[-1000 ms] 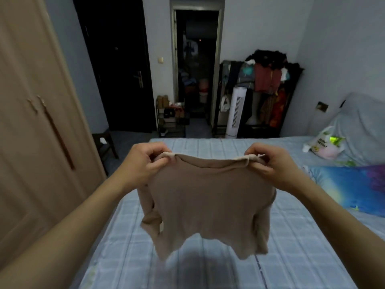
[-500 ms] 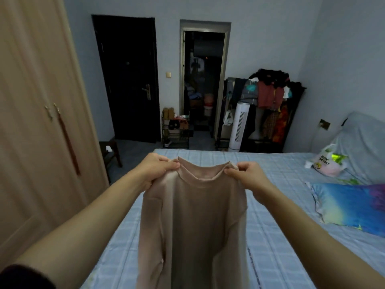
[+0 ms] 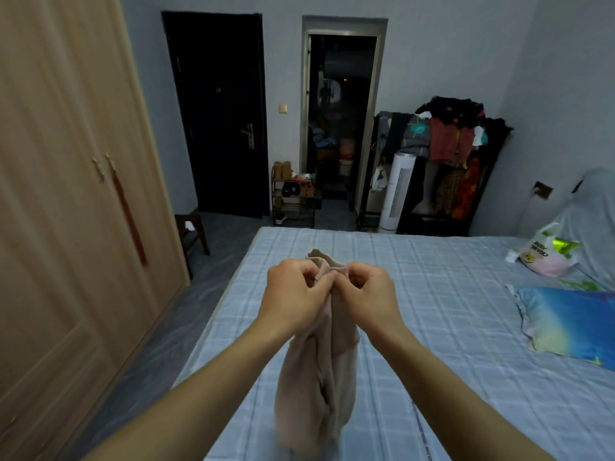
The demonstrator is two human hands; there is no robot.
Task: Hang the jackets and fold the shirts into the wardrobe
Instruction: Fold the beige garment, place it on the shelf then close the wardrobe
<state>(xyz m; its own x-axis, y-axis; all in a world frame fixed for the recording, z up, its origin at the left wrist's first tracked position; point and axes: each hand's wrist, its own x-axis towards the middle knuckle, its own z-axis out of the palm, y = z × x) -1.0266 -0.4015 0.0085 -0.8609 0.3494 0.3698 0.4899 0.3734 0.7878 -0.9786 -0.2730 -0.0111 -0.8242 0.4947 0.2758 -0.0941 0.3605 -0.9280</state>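
A beige shirt (image 3: 316, 387) hangs in a narrow bundle above the checked blue bed (image 3: 449, 311). My left hand (image 3: 294, 294) and my right hand (image 3: 367, 294) meet at its top edge, knuckle to knuckle, each pinching the cloth near the collar. The shirt's sides are folded together between them. The wooden wardrobe (image 3: 66, 194) stands shut along the left, with a red tassel on its handle.
A clothes rack (image 3: 449, 154) heaped with garments and a white tower fan (image 3: 397, 191) stand past the bed. A plastic bag (image 3: 540, 252) and a blue pillow (image 3: 572, 322) lie at the right. A dark stool (image 3: 193, 231) sits by the wardrobe.
My hands have come together from a wide spread, and the shirt has gone from held flat to folded lengthwise. The view has tilted up a little.
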